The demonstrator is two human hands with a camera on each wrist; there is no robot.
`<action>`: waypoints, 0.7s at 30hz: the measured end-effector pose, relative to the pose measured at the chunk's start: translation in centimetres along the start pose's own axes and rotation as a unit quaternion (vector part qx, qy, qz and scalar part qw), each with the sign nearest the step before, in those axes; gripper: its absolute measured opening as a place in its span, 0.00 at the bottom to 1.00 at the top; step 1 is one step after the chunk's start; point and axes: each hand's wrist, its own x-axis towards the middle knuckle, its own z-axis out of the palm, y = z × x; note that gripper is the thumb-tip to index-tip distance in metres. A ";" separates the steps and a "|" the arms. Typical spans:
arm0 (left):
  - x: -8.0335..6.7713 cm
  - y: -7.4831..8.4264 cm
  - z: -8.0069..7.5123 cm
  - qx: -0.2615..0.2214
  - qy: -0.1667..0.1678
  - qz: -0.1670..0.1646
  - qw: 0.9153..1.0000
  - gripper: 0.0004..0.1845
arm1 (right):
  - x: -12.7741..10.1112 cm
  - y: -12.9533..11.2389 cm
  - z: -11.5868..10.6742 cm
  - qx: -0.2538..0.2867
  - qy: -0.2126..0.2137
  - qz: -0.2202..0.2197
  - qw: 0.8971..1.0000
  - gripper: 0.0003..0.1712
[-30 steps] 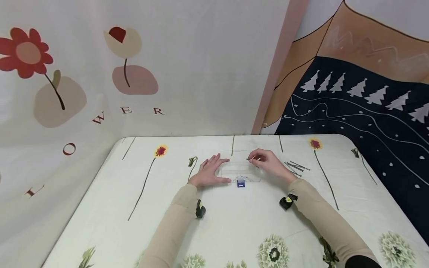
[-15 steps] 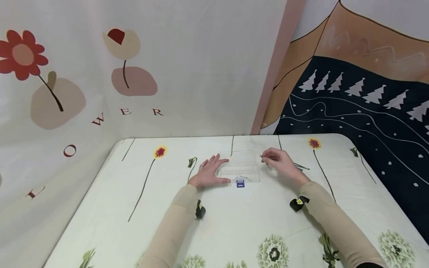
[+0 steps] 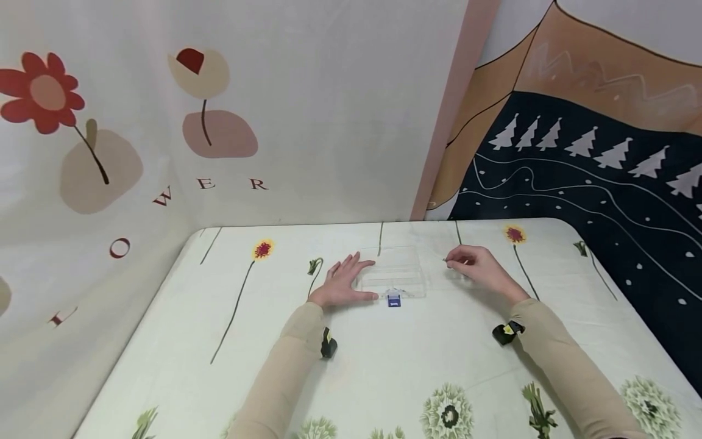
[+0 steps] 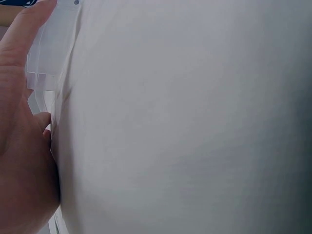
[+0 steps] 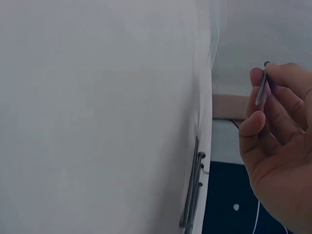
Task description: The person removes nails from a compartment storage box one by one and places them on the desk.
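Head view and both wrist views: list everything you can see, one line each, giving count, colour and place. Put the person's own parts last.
Clear plastic box: one, transparent with a blue latch, table centre.
Nail: one, grey metal, pinched in the right fingers.
Loose nails: several, exact count unclear, grey, lying together on the table under the right hand.
Tablecloth: one, pale with printed flowers, covering the table.
Wall hangings: two, cream with red flowers at left, dark blue with white trees at right.
Left hand: flat, fingers straight, against the box's left side.
Right hand: right of the box, pinching the nail.
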 end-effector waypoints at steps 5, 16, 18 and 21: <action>0.0 0.1 0.0 -0.002 -0.002 0.000 1.000 0.45 | -0.4 0.9 -0.8 -0.018 -0.021 0.016 0.999 0.08; 0.0 0.1 0.0 0.004 -0.003 0.001 1.000 0.45 | -0.7 2.3 -1.5 -0.055 -0.053 0.025 0.997 0.06; 0.0 0.1 -0.1 0.004 -0.004 0.000 1.000 0.45 | -0.7 2.4 -1.6 -0.063 -0.049 0.032 0.996 0.06; -0.1 0.0 -0.2 0.003 -0.005 0.000 1.000 0.46 | -0.7 2.4 -1.8 -0.067 -0.033 0.042 0.996 0.07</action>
